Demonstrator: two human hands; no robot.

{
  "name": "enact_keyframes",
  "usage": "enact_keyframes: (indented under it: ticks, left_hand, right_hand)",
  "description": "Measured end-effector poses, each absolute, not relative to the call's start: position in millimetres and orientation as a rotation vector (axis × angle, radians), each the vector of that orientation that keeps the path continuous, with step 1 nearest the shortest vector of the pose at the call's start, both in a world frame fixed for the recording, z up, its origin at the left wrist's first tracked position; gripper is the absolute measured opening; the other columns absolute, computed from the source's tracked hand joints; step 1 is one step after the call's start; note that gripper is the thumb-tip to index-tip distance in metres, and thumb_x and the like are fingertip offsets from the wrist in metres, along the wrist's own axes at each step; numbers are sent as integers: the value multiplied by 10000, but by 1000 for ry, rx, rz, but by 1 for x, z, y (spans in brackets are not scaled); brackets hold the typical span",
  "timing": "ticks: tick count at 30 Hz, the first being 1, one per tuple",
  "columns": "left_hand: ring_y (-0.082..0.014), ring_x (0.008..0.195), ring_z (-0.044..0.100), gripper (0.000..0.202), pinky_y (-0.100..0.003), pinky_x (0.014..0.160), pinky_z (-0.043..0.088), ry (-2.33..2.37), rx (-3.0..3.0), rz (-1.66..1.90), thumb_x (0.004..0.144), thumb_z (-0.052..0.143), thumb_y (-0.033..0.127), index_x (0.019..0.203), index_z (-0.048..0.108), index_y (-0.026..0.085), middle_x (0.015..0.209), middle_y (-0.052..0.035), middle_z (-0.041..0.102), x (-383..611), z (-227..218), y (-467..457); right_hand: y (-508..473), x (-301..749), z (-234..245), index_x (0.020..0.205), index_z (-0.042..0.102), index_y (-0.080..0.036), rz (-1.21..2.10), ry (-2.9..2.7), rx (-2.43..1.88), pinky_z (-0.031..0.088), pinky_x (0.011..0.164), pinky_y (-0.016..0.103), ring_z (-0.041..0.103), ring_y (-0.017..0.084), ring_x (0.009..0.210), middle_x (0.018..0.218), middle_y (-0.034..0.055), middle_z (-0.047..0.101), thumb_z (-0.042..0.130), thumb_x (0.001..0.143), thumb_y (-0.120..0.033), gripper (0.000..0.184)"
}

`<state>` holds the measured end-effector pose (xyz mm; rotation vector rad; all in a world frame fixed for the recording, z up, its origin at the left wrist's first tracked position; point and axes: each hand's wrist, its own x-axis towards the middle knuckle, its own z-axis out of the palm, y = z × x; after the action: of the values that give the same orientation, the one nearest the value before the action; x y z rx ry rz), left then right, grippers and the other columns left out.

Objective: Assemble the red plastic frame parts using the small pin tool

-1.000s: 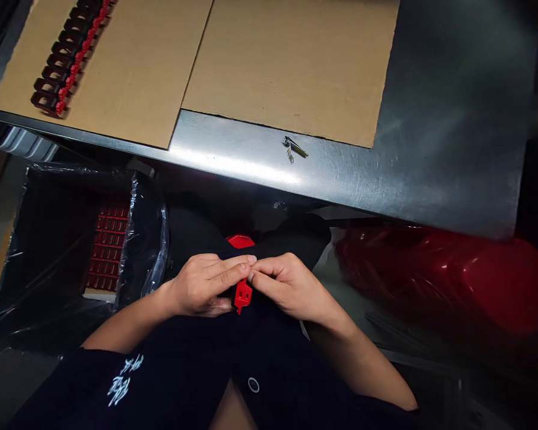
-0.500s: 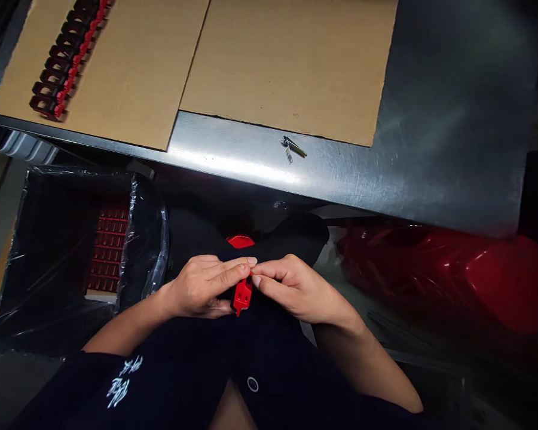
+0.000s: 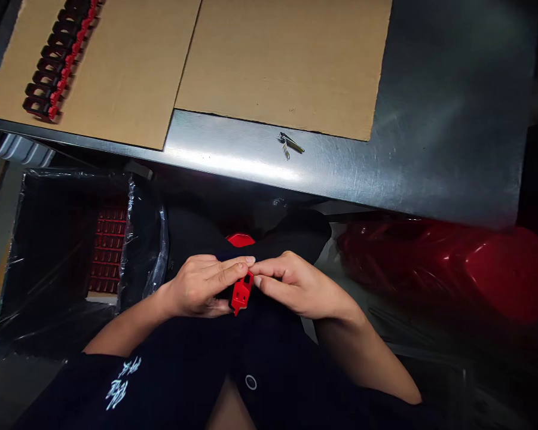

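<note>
In the head view, the left hand (image 3: 197, 286) and right hand (image 3: 296, 288) work together on one red plastic part (image 3: 241, 297) at 6 o'clock, their fingers (image 3: 233, 269) pinched closed on it, a hold that seems to call for steady pressure. Two cardboard sheets (image 3: 282, 60) lie on the steel bench (image 3: 439, 155), with one row of red-and-black parts (image 3: 56, 63) at 11 o'clock and one small metal clip (image 3: 289, 143) at 12 o'clock

The hands (image 3: 201, 285) (image 3: 296, 285) hide most of the small red plastic part (image 3: 240, 295).

Behind the curled fingers, the left hand (image 3: 201, 285) and right hand (image 3: 296, 285) angle inward from bare forearms, the left forearm (image 3: 125, 319) and right forearm (image 3: 367, 358), their fingertips (image 3: 250, 260) nearly meeting, wrists low and slightly bent.
</note>
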<state>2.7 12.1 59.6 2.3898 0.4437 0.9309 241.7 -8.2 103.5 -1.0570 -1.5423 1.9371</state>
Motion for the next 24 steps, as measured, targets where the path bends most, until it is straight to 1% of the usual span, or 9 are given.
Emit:
enact_keyframes:
  ticks: [4,8,13,15,16,18,20,22,24]
  left_hand:
    - [-218,1004,794,813,-249,594,561,445,2384,931,934,696,387,1590,316,95,1234,-241,744,3,62,13]
    - [-212,943,803,804,-254,589,568,445,2390,937,938,689,388,1585,323,83,1236,-250,740,3,61,13]
    - [-234,971,803,820,-260,591,597,442,2363,950,942,678,468,1584,332,91,1208,-239,755,5,58,13]
    - [-236,977,802,858,-268,644,631,482,2301,971,898,732,483,1575,356,112,1211,-225,757,6,58,12]
    - [-239,994,799,875,-279,697,651,510,2253,985,873,757,492,1567,371,125,1218,-215,757,7,57,12]
    - [-252,1056,784,891,-312,823,669,569,2152,1009,835,795,498,1548,399,139,1234,-204,751,8,57,12]
    - [-266,1110,766,887,-340,897,663,600,2086,1018,815,815,494,1529,419,146,1251,-202,743,9,57,11]
    - [-272,1125,760,892,-352,911,661,604,2077,1008,800,827,490,1521,425,152,1255,-198,741,9,57,11]
    - [-274,1117,762,909,-360,909,663,611,2115,994,792,832,487,1529,417,154,1250,-191,744,9,57,11]
  right_hand:
    - [-7,248,102,967,747,-134,1953,-1550,-949,261,470,210,325,77,505,593,-50,490,478,924,-182,277]
    - [-10,242,102,893,754,-134,1937,-1497,-1040,262,482,213,309,72,515,584,-63,436,553,950,-251,239]
    - [-13,236,102,774,734,-138,1907,-1471,-1158,292,490,215,362,74,515,577,-46,524,565,987,-321,328]
    - [-14,241,97,843,761,-142,1891,-1498,-1147,335,504,214,437,79,505,614,-25,628,550,988,-298,300]
    - [-15,245,92,942,776,-148,1894,-1486,-1127,390,541,215,525,94,540,699,0,709,551,984,-288,268]
    - [-17,253,80,1186,741,-168,1887,-1390,-1148,510,702,254,709,157,757,966,67,807,579,970,-285,294]
    - [-20,257,69,1301,687,-182,1831,-1259,-1254,545,871,324,752,215,989,1114,105,803,617,958,-305,371]
    - [-24,256,62,1262,708,-183,1818,-1167,-1304,550,922,363,754,236,1029,1090,109,810,645,946,-339,357]
    - [-27,250,61,1140,759,-180,1851,-1135,-1267,566,857,355,764,233,929,996,98,820,664,928,-371,301]
